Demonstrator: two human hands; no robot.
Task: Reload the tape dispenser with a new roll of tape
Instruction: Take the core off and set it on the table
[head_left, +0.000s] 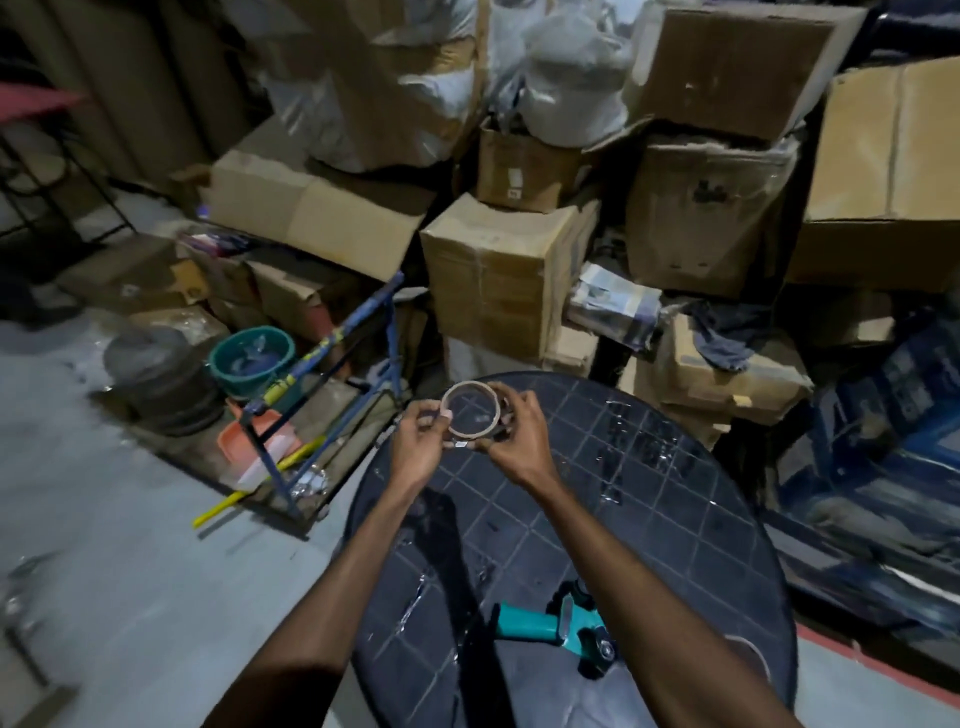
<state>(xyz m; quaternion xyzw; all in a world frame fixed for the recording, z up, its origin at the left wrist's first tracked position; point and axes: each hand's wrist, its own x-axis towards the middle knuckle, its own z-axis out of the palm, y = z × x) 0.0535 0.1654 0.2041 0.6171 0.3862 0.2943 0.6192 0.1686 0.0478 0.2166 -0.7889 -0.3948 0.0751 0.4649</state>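
Dim light is falling over a storage room. Cardboard boxes (509, 270) are stacking across the upper half of the frame, grey sacks (571, 88) sitting on top. A grey concrete floor (130, 545) is filling the lower left. A round dark gridded table (649, 467) is occupying the lower centre. A green tub (253, 358) and a blue metal frame (332, 395) are standing at centre left.

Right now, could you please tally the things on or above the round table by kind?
Tape rolls: 1, the tape roll, held by left hand and right hand.
Tape dispensers: 1, the teal tape dispenser, lying on the table.
Total: 2.
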